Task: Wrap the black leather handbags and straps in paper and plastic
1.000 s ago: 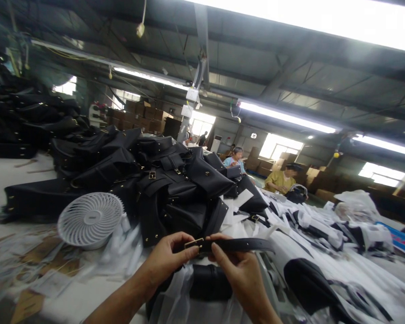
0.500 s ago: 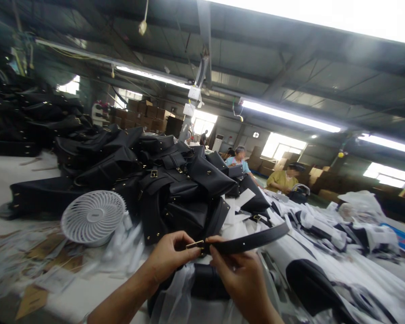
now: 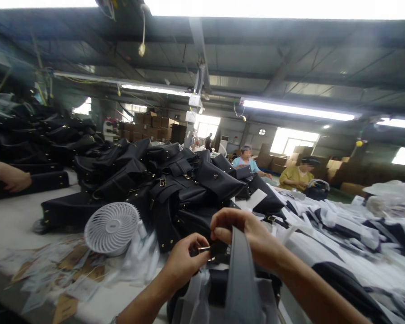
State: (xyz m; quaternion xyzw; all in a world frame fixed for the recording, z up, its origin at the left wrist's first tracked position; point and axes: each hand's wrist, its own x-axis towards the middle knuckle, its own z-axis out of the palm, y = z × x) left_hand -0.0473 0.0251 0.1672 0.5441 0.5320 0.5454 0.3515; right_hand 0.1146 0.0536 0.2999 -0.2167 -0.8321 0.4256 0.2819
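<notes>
My left hand point(image 3: 186, 260) pinches a small metal buckle point(image 3: 204, 249) between thumb and fingers. Close beside it on the right, my right hand point(image 3: 251, 230) has its fingers curled at the dark leather strap point(image 3: 242, 274). The strap's wide band hangs down towards me from under this hand. What the right fingertips grip near the buckle is partly hidden. Beneath both hands is a black bag point(image 3: 219, 282), partly covered by thin white wrapping point(image 3: 197, 292).
A large pile of black bags point(image 3: 195, 193) lies ahead. On the left stand a white fan point(image 3: 112, 227) and loose tags point(image 3: 65, 307). Another person's hand point(image 3: 18, 180) rests on a bag at far left. Two people point(image 3: 299, 175) sit across the table. White-wrapped parts point(image 3: 340, 220) lie to the right.
My right hand has risen and turned over. The strap, which stretched out to the right, now hangs down towards me. The view has shifted left, bringing another person's hand further into sight.
</notes>
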